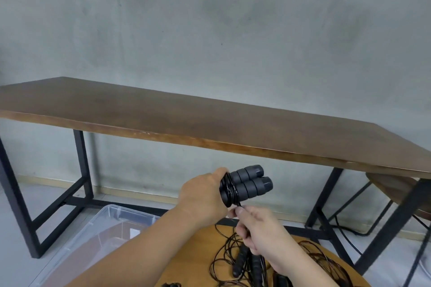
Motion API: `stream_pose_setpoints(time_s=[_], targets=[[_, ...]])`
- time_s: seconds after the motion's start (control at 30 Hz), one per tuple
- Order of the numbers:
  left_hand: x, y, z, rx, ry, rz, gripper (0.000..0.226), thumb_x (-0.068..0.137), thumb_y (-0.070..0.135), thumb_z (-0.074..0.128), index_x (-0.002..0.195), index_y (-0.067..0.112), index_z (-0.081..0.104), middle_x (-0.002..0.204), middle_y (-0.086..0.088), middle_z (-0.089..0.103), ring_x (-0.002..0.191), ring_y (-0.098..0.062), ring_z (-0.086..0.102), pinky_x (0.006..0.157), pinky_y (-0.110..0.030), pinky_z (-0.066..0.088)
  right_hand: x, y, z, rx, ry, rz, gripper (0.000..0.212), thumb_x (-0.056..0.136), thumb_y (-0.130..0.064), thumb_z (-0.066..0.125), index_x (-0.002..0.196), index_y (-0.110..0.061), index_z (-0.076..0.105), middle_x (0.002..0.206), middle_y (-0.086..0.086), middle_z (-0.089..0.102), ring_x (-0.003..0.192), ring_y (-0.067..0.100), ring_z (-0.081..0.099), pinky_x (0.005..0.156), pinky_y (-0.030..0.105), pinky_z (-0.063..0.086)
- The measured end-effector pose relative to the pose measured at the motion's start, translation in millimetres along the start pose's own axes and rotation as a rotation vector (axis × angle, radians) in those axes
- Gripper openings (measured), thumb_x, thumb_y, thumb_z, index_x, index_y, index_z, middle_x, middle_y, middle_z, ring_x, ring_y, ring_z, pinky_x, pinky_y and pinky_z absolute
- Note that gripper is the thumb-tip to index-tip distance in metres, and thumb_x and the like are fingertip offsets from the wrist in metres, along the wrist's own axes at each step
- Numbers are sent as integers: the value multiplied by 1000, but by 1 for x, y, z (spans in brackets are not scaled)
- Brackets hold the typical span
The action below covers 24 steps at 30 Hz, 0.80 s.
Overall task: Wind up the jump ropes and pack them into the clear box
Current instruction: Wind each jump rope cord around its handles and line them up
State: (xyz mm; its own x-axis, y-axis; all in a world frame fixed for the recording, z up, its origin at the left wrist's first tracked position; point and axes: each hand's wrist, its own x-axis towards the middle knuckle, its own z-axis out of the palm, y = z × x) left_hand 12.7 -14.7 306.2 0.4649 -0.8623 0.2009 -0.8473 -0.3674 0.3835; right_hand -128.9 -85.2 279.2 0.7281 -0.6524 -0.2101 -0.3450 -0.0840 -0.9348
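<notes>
Left hand [205, 196] grips 2 paired handles [250, 180], axis pointing right-far; right hand [258, 228] pinches cord [239, 204] just below; clear box [109, 223] near-left, lower.

The two jump rope handles [248, 182] look like soft grey foam, matt, with hard dark plastic caps. The cord [229, 190] wound round them is thin, black and shiny. The long table [186, 119] has a dark brown wood top, smooth with a dull shine, on black matt metal legs. The small round table [200, 247] is lighter wood. The box [98, 235] is clear, smooth plastic. The wall [210, 18] is grey and rough, like concrete.
</notes>
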Motion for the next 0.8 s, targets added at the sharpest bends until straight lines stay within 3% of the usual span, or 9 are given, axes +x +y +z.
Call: stream_pose_setpoints(time_s=[0.07, 0.2, 0.3, 0.47, 0.57, 0.67, 0.8], targets=[[2, -2, 9, 81, 15, -1, 56, 79, 27, 67, 125, 38, 37, 96, 8, 57, 85, -19, 59, 67, -29, 46, -3, 2, 2, -174, 35, -18, 32, 105, -32, 41, 99, -15, 67, 56, -6, 47, 43, 5, 34, 44, 19, 28], [3, -3, 25, 208, -7, 0, 52, 83, 23, 65, 126, 35, 38, 102, 2, 57, 91, -22, 61, 67, -31, 42, -7, 6, -2, -508, 67, -67, 37, 101, -34, 47, 74, -14, 61, 56, -7, 51, 47, 6, 42, 52, 22, 35], [3, -4, 36, 300, -42, 9, 52, 86, 20, 63, 130, 31, 37, 112, -2, 56, 102, -25, 59, 70, -31, 39, -12, 9, -2, -699, 66, -86, 36, 100, -34, 48, 76, -12, 63, 63, -4, 57, 53, 8, 47, 53, 22, 40], [-8, -5, 61, 362, -134, 48, 55, 89, 15, 61, 135, 27, 35, 117, -4, 54, 108, -25, 55, 72, -31, 37, -23, 6, -3, -975, 36, -100, 26, 98, -33, 52, 83, -21, 70, 69, -8, 60, 59, 5, 52, 49, 15, 33], [-21, -9, 77, 326, -201, 58, 56, 88, 13, 61, 136, 28, 35, 116, -4, 54, 107, -24, 54, 71, -31, 39, -25, -1, -13, -1015, -4, -92, 21, 91, -41, 61, 87, -26, 75, 79, -10, 68, 69, 3, 58, 58, 17, 44], [-36, -15, 88, 304, -245, 91, 54, 88, 16, 61, 134, 31, 36, 111, -2, 56, 102, -22, 56, 67, -31, 40, -22, -2, -23, -968, -69, -64, 19, 84, -46, 69, 78, -30, 75, 81, -9, 72, 79, 6, 65, 74, 29, 57], [-55, -18, 95, 248, -261, 205, 47, 87, 17, 61, 126, 32, 41, 105, 2, 55, 98, -20, 55, 66, -30, 37, -17, 3, -32, -835, -161, -52, 17, 79, -45, 76, 71, -30, 75, 79, -11, 72, 79, 6, 66, 75, 30, 58]])
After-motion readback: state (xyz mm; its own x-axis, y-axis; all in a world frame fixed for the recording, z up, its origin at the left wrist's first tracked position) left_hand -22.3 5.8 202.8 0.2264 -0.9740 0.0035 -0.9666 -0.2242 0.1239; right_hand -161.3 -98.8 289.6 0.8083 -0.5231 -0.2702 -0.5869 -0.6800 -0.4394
